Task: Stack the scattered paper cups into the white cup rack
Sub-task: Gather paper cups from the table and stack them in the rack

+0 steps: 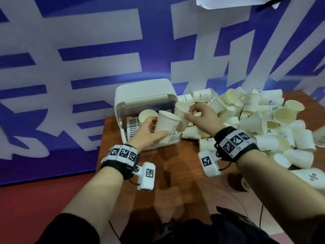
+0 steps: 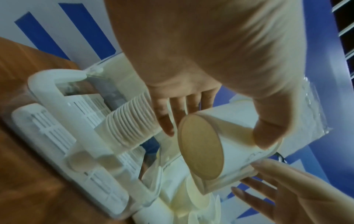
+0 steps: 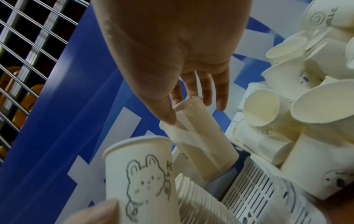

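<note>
The white cup rack (image 1: 140,92) stands on the wooden table, its clear lid raised. A row of nested paper cups (image 2: 132,121) lies inside it, mouth (image 1: 147,115) toward me. My left hand (image 1: 152,127) grips a bear-printed paper cup (image 1: 167,126) just in front of the rack; its round base (image 2: 201,147) faces the left wrist camera. My right hand (image 1: 193,112) pinches the rim of a second paper cup (image 1: 182,114) close beside the first. In the right wrist view, thumb and fingers (image 3: 206,97) hold that cup (image 3: 203,141) above the rack's slatted floor (image 3: 249,189), next to the bear cup (image 3: 141,174).
A large heap of loose paper cups (image 1: 263,120) covers the right half of the table (image 1: 175,173) and reaches the rack's right side. A blue and white banner (image 1: 88,59) hangs right behind. The table's left edge lies just left of the rack.
</note>
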Action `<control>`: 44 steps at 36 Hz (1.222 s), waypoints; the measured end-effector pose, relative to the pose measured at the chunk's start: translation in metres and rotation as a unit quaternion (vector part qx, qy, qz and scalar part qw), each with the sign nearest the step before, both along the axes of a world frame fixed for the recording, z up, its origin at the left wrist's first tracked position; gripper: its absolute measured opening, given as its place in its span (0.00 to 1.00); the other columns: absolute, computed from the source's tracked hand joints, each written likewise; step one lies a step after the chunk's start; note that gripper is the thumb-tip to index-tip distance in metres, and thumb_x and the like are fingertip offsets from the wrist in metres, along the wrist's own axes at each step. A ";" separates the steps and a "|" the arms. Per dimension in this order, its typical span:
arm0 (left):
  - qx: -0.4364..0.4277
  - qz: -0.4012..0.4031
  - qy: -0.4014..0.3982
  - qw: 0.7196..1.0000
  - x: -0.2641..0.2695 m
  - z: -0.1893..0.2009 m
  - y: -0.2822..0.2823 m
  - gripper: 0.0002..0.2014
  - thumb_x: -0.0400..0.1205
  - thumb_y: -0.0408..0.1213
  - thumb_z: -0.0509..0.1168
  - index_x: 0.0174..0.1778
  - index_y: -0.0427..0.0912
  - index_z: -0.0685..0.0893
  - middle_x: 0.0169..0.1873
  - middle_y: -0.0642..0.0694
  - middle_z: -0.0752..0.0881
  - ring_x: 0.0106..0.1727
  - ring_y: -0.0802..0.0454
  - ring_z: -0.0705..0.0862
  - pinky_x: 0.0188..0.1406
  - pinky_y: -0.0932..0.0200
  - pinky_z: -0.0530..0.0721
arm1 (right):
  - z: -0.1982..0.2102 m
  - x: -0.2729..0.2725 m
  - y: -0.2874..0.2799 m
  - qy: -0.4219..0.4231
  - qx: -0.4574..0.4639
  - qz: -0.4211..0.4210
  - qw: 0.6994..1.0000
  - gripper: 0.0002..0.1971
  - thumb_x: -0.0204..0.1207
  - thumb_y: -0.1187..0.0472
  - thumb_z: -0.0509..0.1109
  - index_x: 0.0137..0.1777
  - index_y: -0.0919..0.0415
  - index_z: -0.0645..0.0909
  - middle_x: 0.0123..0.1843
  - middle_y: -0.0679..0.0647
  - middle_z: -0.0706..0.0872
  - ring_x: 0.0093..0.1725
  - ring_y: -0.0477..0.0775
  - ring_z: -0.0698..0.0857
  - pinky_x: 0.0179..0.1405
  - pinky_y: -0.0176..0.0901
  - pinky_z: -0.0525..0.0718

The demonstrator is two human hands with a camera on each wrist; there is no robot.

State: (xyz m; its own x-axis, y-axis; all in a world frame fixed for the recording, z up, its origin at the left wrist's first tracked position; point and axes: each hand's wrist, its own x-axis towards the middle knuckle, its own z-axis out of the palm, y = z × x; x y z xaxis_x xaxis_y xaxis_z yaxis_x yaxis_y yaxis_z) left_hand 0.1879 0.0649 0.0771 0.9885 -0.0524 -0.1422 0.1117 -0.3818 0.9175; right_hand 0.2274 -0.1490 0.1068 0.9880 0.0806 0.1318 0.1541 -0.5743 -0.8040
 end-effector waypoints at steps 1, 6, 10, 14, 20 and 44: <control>-0.011 0.012 -0.011 1.000 0.001 0.004 0.005 0.25 0.75 0.37 0.75 0.63 0.50 0.72 0.57 0.53 0.80 0.60 0.54 0.80 0.51 0.67 0.78 | 0.001 0.001 0.005 0.001 0.003 0.001 1.000 0.07 0.73 0.58 0.73 0.46 0.60 0.82 0.51 0.51 0.82 0.52 0.49 0.78 0.45 0.36 0.72; -0.063 0.089 -0.060 0.992 0.007 0.017 0.025 0.37 0.74 0.37 0.75 0.76 0.49 0.65 0.63 0.54 0.75 0.63 0.56 0.76 0.58 0.60 0.79 | 0.010 0.003 0.027 -0.006 0.034 0.011 0.999 0.06 0.73 0.59 0.73 0.45 0.60 0.82 0.45 0.48 0.82 0.43 0.46 0.80 0.36 0.31 0.75; -0.074 0.127 -0.097 0.984 0.013 0.021 0.037 0.41 0.73 0.36 0.76 0.79 0.48 0.62 0.71 0.52 0.71 0.71 0.56 0.70 0.69 0.54 0.73 | 0.016 0.006 0.039 -0.007 0.049 0.006 0.999 0.08 0.73 0.57 0.74 0.47 0.62 0.83 0.43 0.45 0.83 0.31 0.38 0.76 0.28 0.28 0.73; -0.059 0.134 -0.112 0.983 0.019 0.022 0.046 0.40 0.75 0.37 0.75 0.80 0.49 0.61 0.64 0.57 0.70 0.67 0.58 0.70 0.61 0.59 0.72 | 0.022 0.007 0.046 -0.023 0.044 0.004 0.999 0.10 0.75 0.58 0.73 0.49 0.65 0.83 0.44 0.50 0.84 0.30 0.40 0.76 0.21 0.20 0.70; -0.044 0.133 -0.113 0.984 0.029 0.015 0.048 0.41 0.73 0.38 0.77 0.78 0.52 0.62 0.70 0.55 0.71 0.72 0.56 0.69 0.72 0.48 0.72 | 0.026 0.011 0.054 -0.034 0.065 0.001 0.997 0.10 0.77 0.57 0.72 0.49 0.66 0.82 0.49 0.57 0.86 0.34 0.52 0.81 0.19 0.20 0.71; 0.048 0.092 -0.052 0.993 0.039 -0.015 0.042 0.38 0.73 0.46 0.76 0.76 0.44 0.66 0.74 0.47 0.64 0.73 0.52 0.68 0.66 0.61 0.64 | 0.031 0.018 0.069 -0.112 0.137 -0.022 0.984 0.04 0.75 0.60 0.73 0.44 0.60 0.83 0.48 0.54 0.87 0.43 0.39 0.83 0.41 0.24 0.80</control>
State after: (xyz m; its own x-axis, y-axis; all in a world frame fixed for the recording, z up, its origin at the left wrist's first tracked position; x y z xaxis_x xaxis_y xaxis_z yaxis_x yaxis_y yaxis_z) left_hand 0.2272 0.1073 0.0620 0.9895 0.1401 -0.0342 0.0945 -0.4504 0.8878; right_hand 0.2451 -0.0800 0.1377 0.9332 -0.0301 0.3581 0.3258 -0.3498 -0.8783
